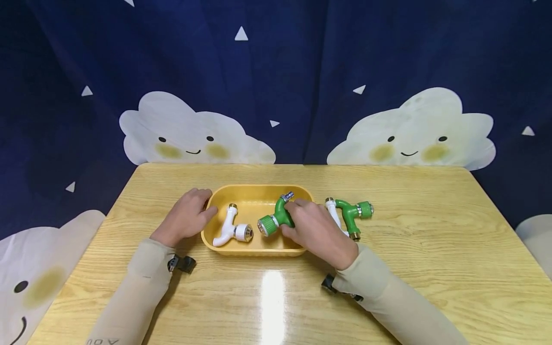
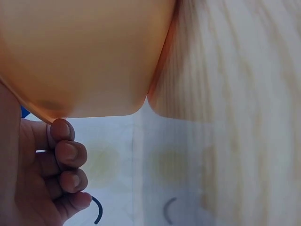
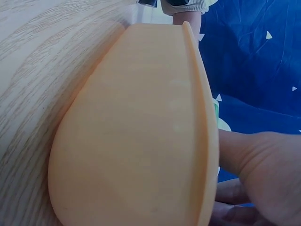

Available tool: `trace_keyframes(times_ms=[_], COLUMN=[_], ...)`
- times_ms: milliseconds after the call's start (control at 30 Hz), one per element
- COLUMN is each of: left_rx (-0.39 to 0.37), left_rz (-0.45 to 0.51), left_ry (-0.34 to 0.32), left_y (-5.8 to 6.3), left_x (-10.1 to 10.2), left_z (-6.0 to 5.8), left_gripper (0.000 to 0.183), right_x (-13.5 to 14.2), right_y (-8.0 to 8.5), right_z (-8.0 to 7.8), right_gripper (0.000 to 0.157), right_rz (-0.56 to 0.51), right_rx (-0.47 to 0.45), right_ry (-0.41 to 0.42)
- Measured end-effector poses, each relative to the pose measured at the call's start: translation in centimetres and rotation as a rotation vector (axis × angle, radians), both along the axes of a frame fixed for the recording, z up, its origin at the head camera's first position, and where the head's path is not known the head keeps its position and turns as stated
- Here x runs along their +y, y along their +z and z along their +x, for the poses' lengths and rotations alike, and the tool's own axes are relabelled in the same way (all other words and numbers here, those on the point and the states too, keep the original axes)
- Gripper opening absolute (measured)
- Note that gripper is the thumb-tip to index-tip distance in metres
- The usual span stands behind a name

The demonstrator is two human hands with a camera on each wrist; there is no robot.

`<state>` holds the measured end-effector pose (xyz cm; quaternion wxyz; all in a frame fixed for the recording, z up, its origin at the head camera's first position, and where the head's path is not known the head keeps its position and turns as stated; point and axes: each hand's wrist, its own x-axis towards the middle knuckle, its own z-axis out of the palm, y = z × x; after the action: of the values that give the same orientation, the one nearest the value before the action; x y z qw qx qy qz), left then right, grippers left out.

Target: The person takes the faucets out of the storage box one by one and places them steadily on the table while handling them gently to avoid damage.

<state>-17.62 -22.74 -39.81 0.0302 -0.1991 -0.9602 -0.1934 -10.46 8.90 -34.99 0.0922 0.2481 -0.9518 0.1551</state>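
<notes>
Partly, the right hand point(image 1: 318, 229) encloses a green tap point(image 1: 276, 219).

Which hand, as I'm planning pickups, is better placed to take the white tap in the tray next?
Probably the left hand: it's at the rim of the yellow tray, close to the white tap, and holds no tap. The right hand grips a green tap.

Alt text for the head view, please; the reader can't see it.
A person's right hand holds a green faucet over a yellow tray; the left hand grips the tray's left end. A white faucet lies inside; another green faucet and another white faucet lie on the wood-grain table to the right.
</notes>
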Motion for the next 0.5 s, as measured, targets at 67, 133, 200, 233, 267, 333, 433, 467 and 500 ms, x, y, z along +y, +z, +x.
trace_keyframes(times_ms=[67, 133, 200, 233, 267, 333, 433, 467, 500], left_rx=[-0.003, -0.007, -0.010, -0.012, -0.011, -0.013, -0.014, -0.016, -0.019], left_rz=[0.002, 0.004, 0.004, 0.006, 0.006, 0.010, 0.014, 0.013, 0.012], left_ry=[0.006, 0.010, 0.012, 0.012, 0.013, 0.010, 0.007, 0.007, 0.006], left_y=[-0.05, -0.06, -0.07, -0.05, 0.01, 0.11, 0.22, 0.21, 0.18], left_x=[-0.14, -0.29, -0.41, -0.43, -0.44, -0.38, -0.17, -0.14, -0.14], left_z=[0.12, 0.25, 0.34, 0.37, 0.39, 0.36, 0.24, 0.25, 0.29], left_gripper=[0.020, 0.021, 0.021, 0.020, 0.021, 0.020, 0.019, 0.020, 0.019], right_x=[-0.14, -0.27, -0.38, -0.42, -0.46, -0.50, -0.56, -0.61, -0.67], right_y=[0.02, 0.01, 0.00, -0.02, -0.05, -0.11, -0.26, -0.31, -0.37], right_z=[-0.01, -0.04, -0.04, -0.04, -0.04, -0.01, 0.08, 0.13, 0.18], right_gripper=[0.021, 0.021, 0.021, 0.021, 0.021, 0.019, 0.021, 0.022, 0.023], right_rz=[0.000, 0.001, 0.002, 0.001, 0.000, 0.003, 0.006, 0.006, 0.006], right_rx=[-0.002, -0.002, -0.002, -0.003, -0.003, -0.004, -0.008, -0.014, -0.023], right_ry=[0.005, 0.010, 0.016, 0.019, 0.022, 0.026, 0.029, 0.034, 0.039])
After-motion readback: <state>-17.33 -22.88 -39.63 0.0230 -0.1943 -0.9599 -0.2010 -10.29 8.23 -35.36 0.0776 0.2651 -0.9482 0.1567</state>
